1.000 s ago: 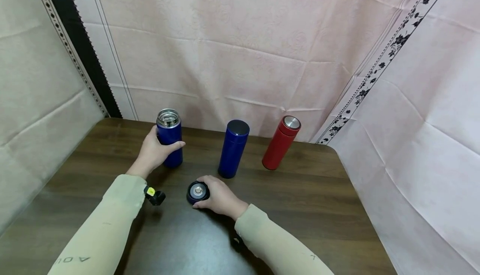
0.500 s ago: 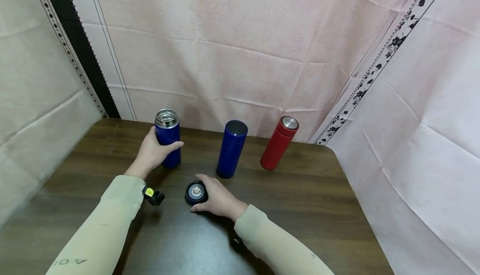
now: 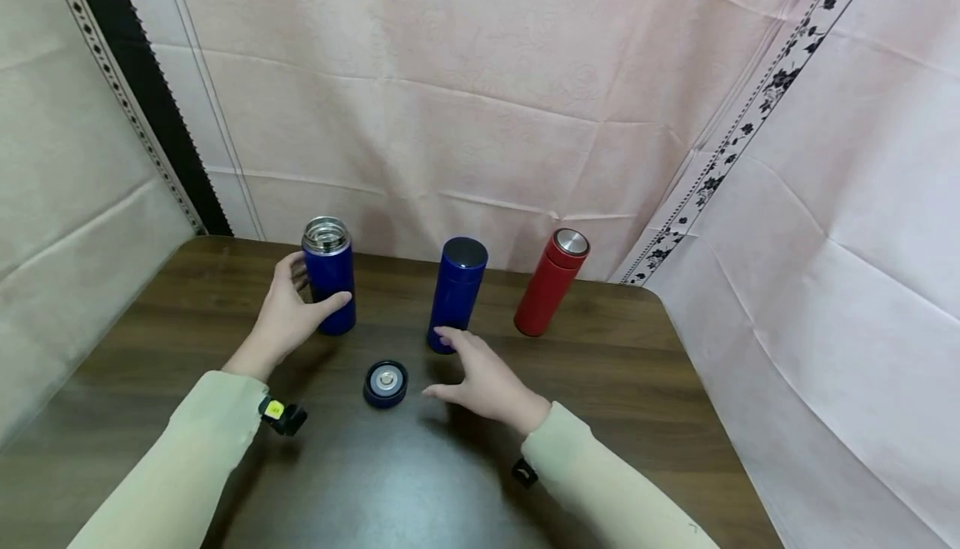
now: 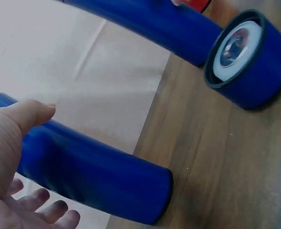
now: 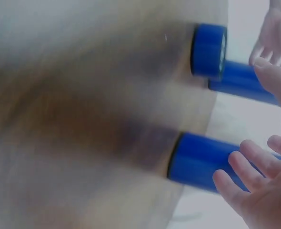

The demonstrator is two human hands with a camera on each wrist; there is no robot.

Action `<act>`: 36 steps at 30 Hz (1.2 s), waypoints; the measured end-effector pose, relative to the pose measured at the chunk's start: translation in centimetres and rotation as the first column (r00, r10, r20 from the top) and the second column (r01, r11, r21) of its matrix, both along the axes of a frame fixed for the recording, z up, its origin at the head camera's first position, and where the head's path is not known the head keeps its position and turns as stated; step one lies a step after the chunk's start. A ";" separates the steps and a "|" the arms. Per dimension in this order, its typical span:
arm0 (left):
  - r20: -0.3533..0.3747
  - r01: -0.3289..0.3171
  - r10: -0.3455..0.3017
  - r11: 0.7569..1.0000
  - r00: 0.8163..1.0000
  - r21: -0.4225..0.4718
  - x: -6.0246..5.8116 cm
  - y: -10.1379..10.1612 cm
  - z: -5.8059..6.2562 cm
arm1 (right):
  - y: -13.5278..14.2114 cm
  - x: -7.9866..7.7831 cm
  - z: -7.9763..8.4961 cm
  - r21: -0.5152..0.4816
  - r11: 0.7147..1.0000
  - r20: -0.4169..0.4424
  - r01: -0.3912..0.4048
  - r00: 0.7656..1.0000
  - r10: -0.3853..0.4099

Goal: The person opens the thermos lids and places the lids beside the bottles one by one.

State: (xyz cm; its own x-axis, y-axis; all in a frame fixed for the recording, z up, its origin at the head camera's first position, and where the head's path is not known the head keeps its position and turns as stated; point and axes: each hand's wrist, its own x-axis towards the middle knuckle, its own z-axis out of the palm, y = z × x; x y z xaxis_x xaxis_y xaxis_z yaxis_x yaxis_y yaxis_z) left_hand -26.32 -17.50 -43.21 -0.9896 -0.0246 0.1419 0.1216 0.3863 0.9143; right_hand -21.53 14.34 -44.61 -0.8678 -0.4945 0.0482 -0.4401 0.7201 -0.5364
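Note:
An uncapped blue thermos [image 3: 330,286] with a bare steel neck stands upright at the left of the table. Around it, spread and loose, are the fingers of my left hand [image 3: 288,311]; in the left wrist view the thumb lies over its side and the fingertips are off its wall. Its blue lid [image 3: 386,384] lies upside down on the wood, silver inside facing up. My right hand [image 3: 491,382] is spread in the air right of the lid, holding nothing. Behind its fingers stands a capped blue thermos [image 3: 459,286].
A red thermos [image 3: 551,282] with a steel-topped lid stands at the right, near the back edge of the wooden table [image 3: 600,391]. Pale cloth curtains [image 3: 450,99] hang behind and on both sides.
My right hand has let go of the lid and moved right and away from it; the lid stays on the table. The left hand's fingers have loosened from the uncapped thermos.

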 end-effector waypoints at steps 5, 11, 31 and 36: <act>-0.075 -0.033 0.031 0.999 0.997 -0.029 1.7 0.1 0.1 | 2.0 -0.2 1.0 -0.027 0.999 -0.029 0.028 0.999 -0.029; -0.129 -0.071 0.063 0.996 0.990 -0.055 3.9 0.5 -0.4 | 3.6 -0.4 2.0 -0.083 0.996 -0.018 0.044 0.999 -0.046; -0.234 -0.040 0.012 0.993 0.972 -0.115 5.3 3.5 -2.6 | 7.0 -1.1 4.1 -0.151 0.980 -0.048 0.132 0.989 -0.141; -0.233 -0.005 -0.017 0.996 0.972 -0.093 5.0 4.8 -3.5 | 7.4 -1.2 4.8 -0.193 0.971 -0.026 0.138 0.989 -0.145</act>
State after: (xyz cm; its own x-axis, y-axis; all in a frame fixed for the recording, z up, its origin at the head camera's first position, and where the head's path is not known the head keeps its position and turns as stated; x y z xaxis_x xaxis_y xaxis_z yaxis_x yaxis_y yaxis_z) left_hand -21.29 -12.66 -46.68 -0.9287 0.0053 0.3707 0.3303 0.4661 0.8208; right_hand -22.77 21.73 -39.83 -0.9238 -0.3453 0.1652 -0.3647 0.6627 -0.6541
